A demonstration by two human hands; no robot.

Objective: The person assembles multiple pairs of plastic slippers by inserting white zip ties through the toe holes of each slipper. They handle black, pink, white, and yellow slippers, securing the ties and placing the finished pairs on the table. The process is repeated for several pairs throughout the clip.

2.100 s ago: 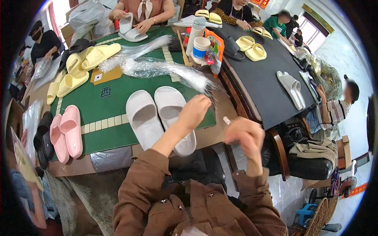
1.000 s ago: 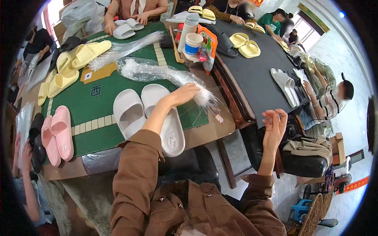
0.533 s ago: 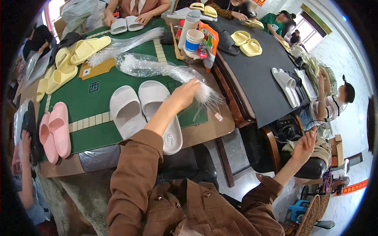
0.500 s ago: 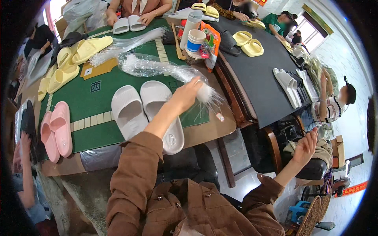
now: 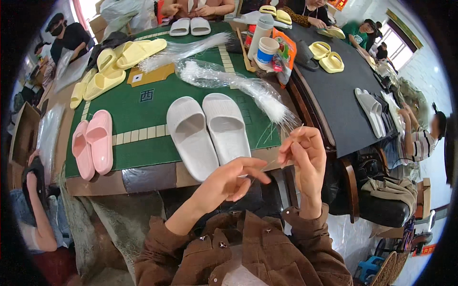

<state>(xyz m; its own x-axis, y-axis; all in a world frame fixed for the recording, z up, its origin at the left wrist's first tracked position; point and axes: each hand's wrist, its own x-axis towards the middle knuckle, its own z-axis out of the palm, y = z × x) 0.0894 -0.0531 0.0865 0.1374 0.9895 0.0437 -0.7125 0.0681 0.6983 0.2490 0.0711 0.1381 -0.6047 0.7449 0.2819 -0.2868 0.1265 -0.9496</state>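
My right hand is raised at the table's near edge, thumb and fingertips pinched together. Whatever it pinches is too thin or small to make out. Facing it, my left hand has its fingers apart, just in front of a pair of light grey slides, whose heel ends it partly hides. Beyond my right hand lies a bundle of fine clear plastic strands in a clear bag, its loose ends fanning toward my fingers. A second strand bundle lies farther back.
The green-topped table also bears pink slides and several yellow slides. A white bucket stands near an orange bag. To the right is a dark table with more slides. Co-workers sit around both tables.
My left hand has left the strand bundle and come back toward me. My right hand has swung in from the right to meet it. The view has shifted, so the table sits further right.
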